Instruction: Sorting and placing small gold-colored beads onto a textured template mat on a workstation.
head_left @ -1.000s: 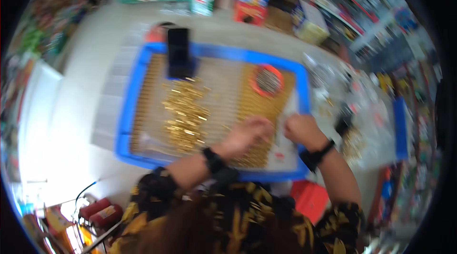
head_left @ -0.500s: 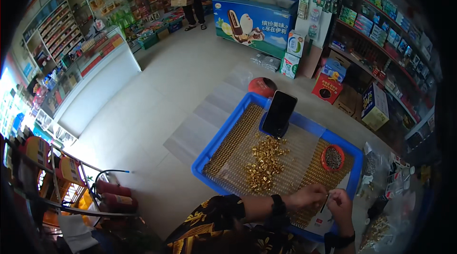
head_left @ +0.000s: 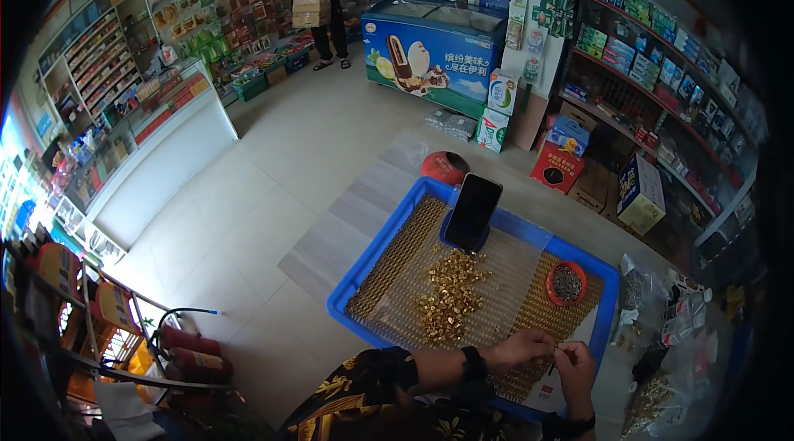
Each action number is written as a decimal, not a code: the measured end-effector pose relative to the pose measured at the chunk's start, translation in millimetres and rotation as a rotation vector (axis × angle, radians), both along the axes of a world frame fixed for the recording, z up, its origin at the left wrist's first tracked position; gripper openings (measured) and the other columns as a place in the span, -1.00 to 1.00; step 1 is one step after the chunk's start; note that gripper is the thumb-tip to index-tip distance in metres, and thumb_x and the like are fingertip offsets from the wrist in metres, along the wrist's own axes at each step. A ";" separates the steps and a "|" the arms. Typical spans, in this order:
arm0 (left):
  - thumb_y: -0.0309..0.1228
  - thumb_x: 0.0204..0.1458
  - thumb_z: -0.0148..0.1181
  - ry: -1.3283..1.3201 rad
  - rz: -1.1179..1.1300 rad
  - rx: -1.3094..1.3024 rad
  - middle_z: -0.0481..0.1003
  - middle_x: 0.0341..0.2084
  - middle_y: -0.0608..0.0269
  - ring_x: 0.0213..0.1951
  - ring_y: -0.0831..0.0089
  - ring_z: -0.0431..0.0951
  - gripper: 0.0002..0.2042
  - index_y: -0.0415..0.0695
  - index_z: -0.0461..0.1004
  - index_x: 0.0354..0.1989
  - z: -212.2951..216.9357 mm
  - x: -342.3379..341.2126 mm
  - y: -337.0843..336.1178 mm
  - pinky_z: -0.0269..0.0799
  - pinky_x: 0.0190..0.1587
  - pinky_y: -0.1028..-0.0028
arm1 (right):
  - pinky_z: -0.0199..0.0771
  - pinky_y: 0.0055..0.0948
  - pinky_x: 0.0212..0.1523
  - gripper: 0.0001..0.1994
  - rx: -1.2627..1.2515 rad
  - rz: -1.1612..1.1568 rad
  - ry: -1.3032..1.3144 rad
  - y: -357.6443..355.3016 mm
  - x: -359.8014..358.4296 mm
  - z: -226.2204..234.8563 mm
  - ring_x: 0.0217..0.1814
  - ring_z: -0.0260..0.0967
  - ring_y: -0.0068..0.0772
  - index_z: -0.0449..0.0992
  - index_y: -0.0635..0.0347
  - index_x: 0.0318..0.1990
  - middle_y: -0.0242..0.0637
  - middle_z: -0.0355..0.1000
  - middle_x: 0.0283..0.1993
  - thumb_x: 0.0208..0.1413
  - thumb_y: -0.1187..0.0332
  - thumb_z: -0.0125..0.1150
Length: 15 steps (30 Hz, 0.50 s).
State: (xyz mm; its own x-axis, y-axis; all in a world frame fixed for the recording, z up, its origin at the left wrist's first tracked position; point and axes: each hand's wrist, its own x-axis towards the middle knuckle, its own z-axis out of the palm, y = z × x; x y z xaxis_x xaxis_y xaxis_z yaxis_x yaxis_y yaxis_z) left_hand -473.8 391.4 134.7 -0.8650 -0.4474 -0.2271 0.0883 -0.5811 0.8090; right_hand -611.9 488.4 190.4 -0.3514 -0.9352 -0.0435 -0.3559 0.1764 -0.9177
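Over the near right part of a blue tray, my left hand and my right hand meet fingertip to fingertip. Both are closed in a pinch; a thin dark bit shows below the fingers, too small to name. Left of them, small shiny gold-coloured metal pieces lie heaped on a clear sheet. Beneath it run rows of gold-coloured parts. A red bowl of small grey metal pieces sits beyond my right hand. Toward the tray's far side a phone leans upright on a blue stand.
Clear bags of small parts lie right of the tray. A red round object is beyond it. Fire extinguishers stand at the lower left. Farther off are a chest freezer and a person holding a cardboard box.
My view has shifted slightly, moving the scene down and left at the far end. My hands have come closer together, fingertips touching. The person with the box shows more fully.
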 end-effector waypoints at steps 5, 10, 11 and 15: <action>-0.26 0.10 0.06 -0.004 -0.077 0.004 0.38 -0.50 0.47 -0.47 0.73 0.36 -0.78 -0.12 0.41 -0.19 1.7 3.8 -5.0 0.22 -0.53 0.72 | 0.33 -0.66 -0.36 -0.89 0.010 -0.032 -0.094 1.9 -1.7 -3.3 -0.38 0.32 -0.69 0.40 0.26 -0.29 -0.43 0.39 -0.40 0.03 0.49 0.16; -0.26 0.11 0.05 -0.022 -0.095 0.012 0.37 -0.52 0.47 -0.49 0.72 0.35 -0.78 -0.13 0.41 -0.18 1.2 3.8 -5.6 0.20 -0.54 0.73 | 0.38 -0.63 -0.37 -0.87 -0.029 -0.004 -0.034 3.7 3.0 1.2 -0.40 0.37 -0.66 0.43 0.28 -0.29 -0.39 0.43 -0.42 -0.02 0.51 0.21; -0.26 0.11 0.05 -0.029 -0.088 0.006 0.37 -0.52 0.47 -0.50 0.71 0.34 -0.78 -0.13 0.42 -0.18 0.2 3.5 -5.5 0.20 -0.54 0.72 | 0.39 -0.62 -0.36 -0.86 -0.030 0.000 -0.025 3.6 3.4 1.5 -0.39 0.38 -0.65 0.43 0.28 -0.29 -0.38 0.44 -0.41 -0.03 0.52 0.21; -0.26 0.11 0.05 -0.034 -0.095 0.035 0.37 -0.52 0.46 -0.51 0.71 0.32 -0.78 -0.12 0.42 -0.19 7.7 7.7 -8.1 0.17 -0.56 0.71 | 0.40 -0.62 -0.35 -0.85 -0.044 0.031 0.104 2.0 12.2 10.6 -0.38 0.38 -0.64 0.41 0.26 -0.27 -0.38 0.43 -0.38 -0.02 0.53 0.19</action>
